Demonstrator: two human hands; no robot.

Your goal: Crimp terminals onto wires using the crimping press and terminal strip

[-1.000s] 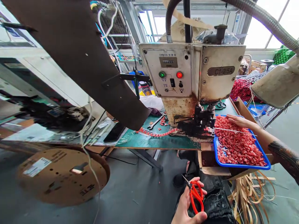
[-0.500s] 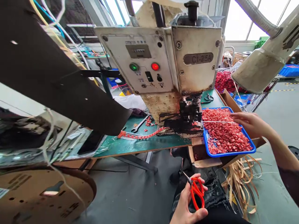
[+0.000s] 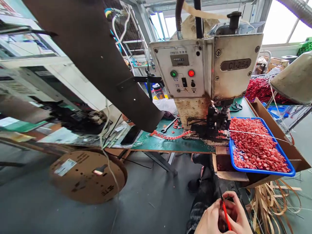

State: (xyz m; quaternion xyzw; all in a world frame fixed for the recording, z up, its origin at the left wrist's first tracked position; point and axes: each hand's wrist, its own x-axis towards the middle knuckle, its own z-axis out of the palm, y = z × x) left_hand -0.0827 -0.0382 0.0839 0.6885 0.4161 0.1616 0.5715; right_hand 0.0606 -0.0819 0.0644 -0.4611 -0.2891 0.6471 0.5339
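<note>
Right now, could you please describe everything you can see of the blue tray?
The blue tray is shallow, rectangular and round-cornered, and looks plastic. Small red pieces heap over most of its floor; bare blue shows near its left edge. It lies beside the machine, apparently resting on a cardboard box. A white strand crosses above it, touching or not I cannot tell.

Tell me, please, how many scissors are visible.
2: red scissors between left hand and right hand; black scissors on the table beyond the blue tray. More may be hidden.
</note>
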